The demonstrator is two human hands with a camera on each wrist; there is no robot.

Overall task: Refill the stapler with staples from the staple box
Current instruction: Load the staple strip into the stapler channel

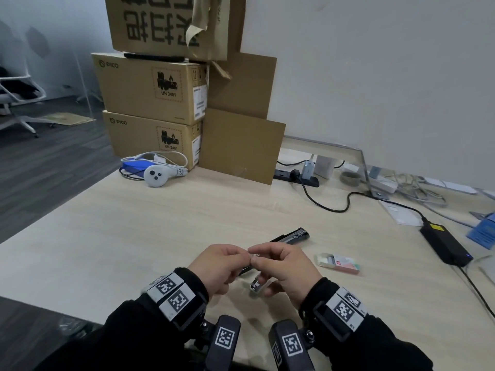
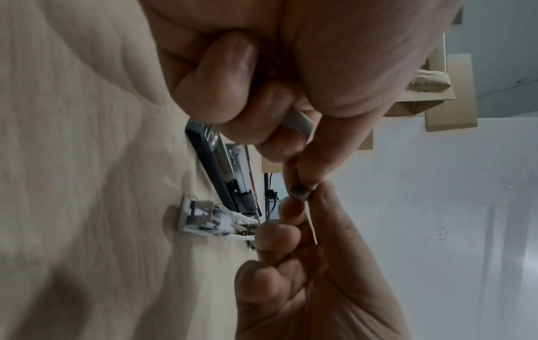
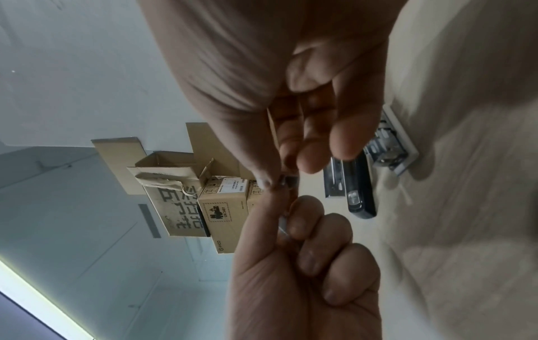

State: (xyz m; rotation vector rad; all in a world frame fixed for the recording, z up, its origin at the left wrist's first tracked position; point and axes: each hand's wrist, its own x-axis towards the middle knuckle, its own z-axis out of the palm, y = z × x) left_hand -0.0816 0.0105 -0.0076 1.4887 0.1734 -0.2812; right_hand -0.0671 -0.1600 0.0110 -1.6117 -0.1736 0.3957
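Observation:
Both hands meet above the table's front middle and pinch one short grey staple strip (image 1: 254, 255) between them. My left hand (image 1: 241, 259) holds its left end with thumb and forefinger, and my right hand (image 1: 259, 259) holds the right end. The left wrist view shows the staple strip (image 2: 301, 192) caught between the fingertips of both hands. The black stapler (image 1: 292, 235) lies opened flat on the table just behind the hands, its metal channel up. A white inner tray of staples (image 1: 255, 286) sits under my right hand. The pink and green staple box (image 1: 338, 262) lies to the right.
Stacked cardboard boxes (image 1: 152, 89) stand at the back left, with a white controller (image 1: 158, 175) in front of them. A power strip (image 1: 297, 175), black cables and a black power adapter (image 1: 444, 245) occupy the right side. The table edge (image 1: 53, 210) runs along the left.

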